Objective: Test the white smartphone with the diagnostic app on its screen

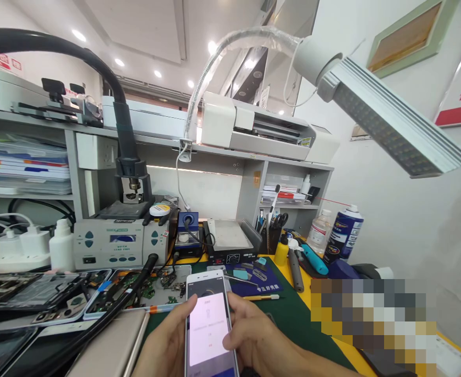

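Note:
Upright at the bottom middle is a white smartphone [209,330], its screen lit with a pale pop-up box over a darker background. My left hand [167,335] grips the phone's left edge, thumb along the side of the screen. Around the right edge wraps my right hand [257,335], its thumb over the lower right of the screen. Whether that thumb touches the glass I cannot tell. The fingers behind the phone are mostly hidden. Under both hands lies a dark green mat [301,335].
A grey soldering station [114,243] stands at the back left, its black hose crossing trays of phone parts [163,288]. Several phones lie at lower left. Tweezers [240,280] rest on a blue pad [267,277]. A spray can [344,235] stands right, below a lamp [391,120].

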Demonstrator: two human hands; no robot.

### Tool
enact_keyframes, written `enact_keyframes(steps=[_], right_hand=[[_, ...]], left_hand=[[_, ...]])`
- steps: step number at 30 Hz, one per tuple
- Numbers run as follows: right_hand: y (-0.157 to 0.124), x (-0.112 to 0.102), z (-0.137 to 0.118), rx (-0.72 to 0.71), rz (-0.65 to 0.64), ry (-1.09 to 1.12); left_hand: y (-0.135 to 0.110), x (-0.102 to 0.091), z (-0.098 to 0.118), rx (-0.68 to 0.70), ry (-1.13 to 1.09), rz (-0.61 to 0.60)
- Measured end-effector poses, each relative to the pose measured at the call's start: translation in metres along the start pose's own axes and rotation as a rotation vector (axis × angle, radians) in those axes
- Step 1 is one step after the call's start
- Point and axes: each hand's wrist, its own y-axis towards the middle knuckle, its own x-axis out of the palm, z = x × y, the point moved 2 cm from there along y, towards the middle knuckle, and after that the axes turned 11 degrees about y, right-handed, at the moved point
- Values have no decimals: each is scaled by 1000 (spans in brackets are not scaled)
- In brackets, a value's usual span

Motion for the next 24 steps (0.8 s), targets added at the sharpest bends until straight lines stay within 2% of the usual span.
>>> enact_keyframes(steps=[7,12,16,18,21,23,24], right_hand=[[1,1,2,0,37,4],[-3,4,0,14,69,-22],[-3,4,3,10,58,-35],[-2,4,4,2,44,-32],[2,-5,5,0,41,-53],[6,-24,12,-18,16,-64],[8,-38,19,-59,3,-70]], left_hand=[[-7,8,11,-75,65,134],[-13,15,12,-85,91,136],[-11,12,10,-52,58,135],[-7,7,7,-39,60,96],[2,-1,1,12,100,-67],[6,-3,-3,66,138,-202],[8,-5,-4,83,158,-183]])
